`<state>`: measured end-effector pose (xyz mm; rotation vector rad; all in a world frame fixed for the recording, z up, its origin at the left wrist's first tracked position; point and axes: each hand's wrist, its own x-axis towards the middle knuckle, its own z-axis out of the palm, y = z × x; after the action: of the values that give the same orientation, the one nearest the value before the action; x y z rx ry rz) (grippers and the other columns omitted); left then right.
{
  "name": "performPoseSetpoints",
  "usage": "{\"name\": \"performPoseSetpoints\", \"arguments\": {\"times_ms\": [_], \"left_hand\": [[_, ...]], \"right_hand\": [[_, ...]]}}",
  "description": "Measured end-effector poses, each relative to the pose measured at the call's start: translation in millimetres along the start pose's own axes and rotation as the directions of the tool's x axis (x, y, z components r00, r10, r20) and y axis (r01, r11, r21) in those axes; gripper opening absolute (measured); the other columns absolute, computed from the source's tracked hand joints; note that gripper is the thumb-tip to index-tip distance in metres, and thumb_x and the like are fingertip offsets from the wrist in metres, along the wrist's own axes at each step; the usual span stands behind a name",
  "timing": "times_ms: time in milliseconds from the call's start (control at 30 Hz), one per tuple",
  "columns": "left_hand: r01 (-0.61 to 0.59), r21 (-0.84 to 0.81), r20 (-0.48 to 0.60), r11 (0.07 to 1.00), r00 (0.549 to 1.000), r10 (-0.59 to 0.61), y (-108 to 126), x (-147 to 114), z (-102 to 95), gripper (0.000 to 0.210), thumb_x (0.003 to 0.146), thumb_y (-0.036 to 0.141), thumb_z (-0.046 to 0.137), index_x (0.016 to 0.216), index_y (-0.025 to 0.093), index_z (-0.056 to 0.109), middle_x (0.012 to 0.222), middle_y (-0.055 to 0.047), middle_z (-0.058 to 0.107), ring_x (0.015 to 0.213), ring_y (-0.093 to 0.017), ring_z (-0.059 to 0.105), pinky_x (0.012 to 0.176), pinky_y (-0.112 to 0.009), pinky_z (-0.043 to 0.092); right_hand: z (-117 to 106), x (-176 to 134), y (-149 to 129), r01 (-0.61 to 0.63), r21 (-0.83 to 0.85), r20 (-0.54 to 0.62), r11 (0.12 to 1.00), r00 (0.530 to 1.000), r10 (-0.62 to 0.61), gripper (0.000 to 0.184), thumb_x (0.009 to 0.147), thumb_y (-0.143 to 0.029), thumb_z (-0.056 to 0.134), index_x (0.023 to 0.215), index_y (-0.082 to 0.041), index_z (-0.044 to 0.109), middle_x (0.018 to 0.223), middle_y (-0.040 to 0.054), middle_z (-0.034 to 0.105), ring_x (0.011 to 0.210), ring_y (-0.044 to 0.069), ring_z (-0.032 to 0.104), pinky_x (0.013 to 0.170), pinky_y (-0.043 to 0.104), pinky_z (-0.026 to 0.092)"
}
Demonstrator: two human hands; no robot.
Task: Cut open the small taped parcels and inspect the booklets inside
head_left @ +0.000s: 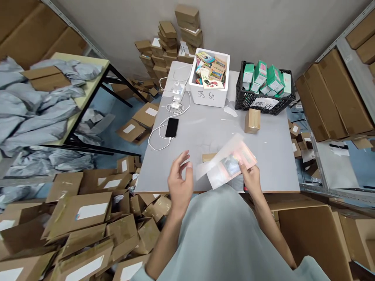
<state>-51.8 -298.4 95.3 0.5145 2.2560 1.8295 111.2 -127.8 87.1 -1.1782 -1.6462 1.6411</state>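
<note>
My right hand [252,178] is closed on the right side of a flat, pinkish-orange printed packet [233,164] in a clear plastic sleeve. A translucent flap [224,153] of the sleeve stands up to the left. Just left of the packet is my left hand [181,179], its fingers curved and apart, holding nothing. Partly hidden behind the flap, a small cardboard piece [208,157] lies on the grey table [202,125]. A small brown box [252,121] stands on the table beyond my right hand.
On the table's far side are a white foam bin [209,99] of printed booklets and a black crate [263,105] of green-and-white boxes. A phone [172,127] with a charging cable lies at the left, near a power strip [178,92]. Cardboard boxes [93,210] crowd the floor.
</note>
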Motion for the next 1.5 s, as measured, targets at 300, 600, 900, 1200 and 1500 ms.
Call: {"name": "performPoseSetpoints", "arguments": {"times_ms": [300,600,900,1200,1500], "left_hand": [[-0.307,0.089,0.550,0.948,0.808,0.210,26.4,-1.7,22.9,0.041,0.107,0.034,0.065,0.147,0.023,0.069,0.144,-0.014,0.076,0.134,-0.030,0.071,0.113,-0.044,0.058],[-0.035,0.077,0.610,0.996,0.792,-0.019,9.5,4.9,30.2,0.013,0.099,0.035,0.072,0.103,0.024,0.079,0.098,-0.003,0.080,0.088,-0.021,0.072,0.081,-0.029,0.053],[-0.490,0.056,0.641,0.870,0.686,0.344,-7.9,-15.2,32.0,0.025,0.103,0.015,0.060,0.112,0.028,0.078,0.127,-0.008,0.078,0.127,-0.025,0.074,0.101,-0.036,0.061],[-0.472,0.089,0.700,0.877,0.656,0.282,-11.4,-30.8,34.0,0.011,0.100,0.023,0.073,0.111,0.023,0.074,0.174,-0.015,0.046,0.168,-0.039,0.037,0.128,-0.060,0.047],[-0.152,0.145,0.536,0.978,0.843,0.051,5.7,-6.3,28.5,0.038,0.115,0.044,0.050,0.140,0.026,0.071,0.142,-0.011,0.075,0.128,-0.027,0.072,0.101,-0.037,0.058]], "right_hand": [[-3.3,-9.9,-6.3,-0.099,0.131,0.113,0.986,0.990,0.084,0.057,0.086,-0.073,0.085,0.112,-0.022,0.083,0.112,0.0099,0.086,0.102,0.031,0.080,0.094,0.043,0.067],[-7.7,-8.2,18.8,-0.199,0.189,0.144,0.962,0.974,0.173,0.065,0.085,-0.075,0.085,0.125,-0.025,0.077,0.127,0.0105,0.083,0.117,0.030,0.079,0.096,0.042,0.068],[15.8,-34.3,22.7,-0.222,0.421,0.251,0.879,0.960,0.122,0.092,0.078,-0.068,0.094,0.156,-0.030,0.062,0.150,0.0114,0.073,0.144,0.033,0.067,0.126,0.053,0.052],[16.1,-36.1,27.2,-0.214,0.367,0.128,0.905,0.976,0.178,0.072,0.091,-0.059,0.085,0.151,-0.026,0.066,0.137,0.0103,0.080,0.142,0.031,0.068,0.119,0.048,0.058],[-0.9,-31.7,37.9,-0.167,0.230,0.168,0.959,0.977,0.130,0.052,0.088,-0.056,0.088,0.127,-0.023,0.081,0.128,0.0094,0.084,0.126,0.030,0.076,0.115,0.044,0.060]]}}
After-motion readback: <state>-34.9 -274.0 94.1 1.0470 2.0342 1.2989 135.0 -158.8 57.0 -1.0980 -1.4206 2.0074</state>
